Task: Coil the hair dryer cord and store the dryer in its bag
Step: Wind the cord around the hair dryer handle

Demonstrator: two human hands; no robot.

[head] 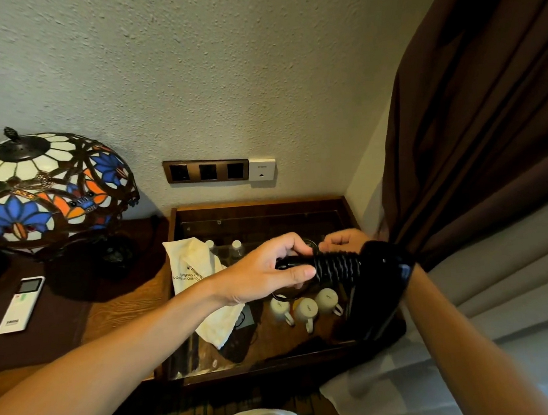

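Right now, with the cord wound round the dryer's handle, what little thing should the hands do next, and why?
Probably tuck in the last loose loop. The cord is already wound in tight turns round the hair dryer, the left hand grips the handle end, the right hand pinches cord above the coil, and a loop hangs below. The cream bag lies waiting on the glass-topped table.

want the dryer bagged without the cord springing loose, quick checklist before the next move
1. Cord wound around the dryer handle: ok, several tight turns show.
2. Left hand grip on the handle end: ok.
3. Right hand pinching the cord: ok, though the cord's end and plug cannot be told.
4. Hair dryer body supported: cannot tell, it hangs over the cups.
5. Bag within reach: ok, lying on the glass-topped table.
6. Bag mouth open: cannot tell.
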